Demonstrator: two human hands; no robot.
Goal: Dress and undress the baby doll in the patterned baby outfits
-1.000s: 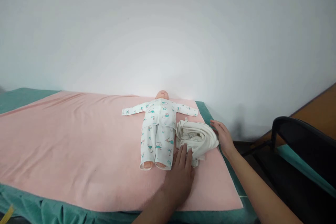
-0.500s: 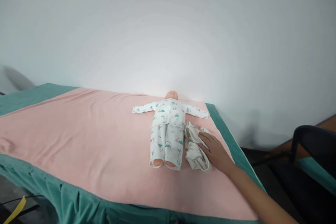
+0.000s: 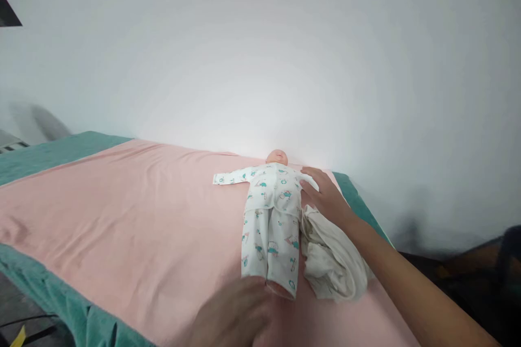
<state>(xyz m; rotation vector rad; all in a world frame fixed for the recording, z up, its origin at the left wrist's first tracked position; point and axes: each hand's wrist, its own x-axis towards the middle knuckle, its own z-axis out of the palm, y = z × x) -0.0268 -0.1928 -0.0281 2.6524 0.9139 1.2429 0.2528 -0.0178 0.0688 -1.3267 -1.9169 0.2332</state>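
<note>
A baby doll (image 3: 277, 157) lies on its back on a pink cloth (image 3: 163, 217), in a white printed top (image 3: 274, 190) and matching trousers (image 3: 271, 249). Over the doll's sleeve on the right is my right hand (image 3: 323, 192), fingers apart. A crumpled off-white cloth (image 3: 331, 260) lies beside the trousers, partly under my right forearm. My left hand (image 3: 236, 312) is blurred by motion at the doll's feet, covering one trouser end; its fingers are smeared.
The pink cloth lies over a green cover (image 3: 81, 146) that shows at its edges. A pale wall (image 3: 260, 54) rises behind. Dark furniture (image 3: 504, 271) is at the lower right, and a yellow strip (image 3: 18, 337) at the lower left.
My right hand has left the off-white cloth and moved up to the doll's sleeve. My left hand has come in from below. The off-white cloth has changed shape and spread out.
</note>
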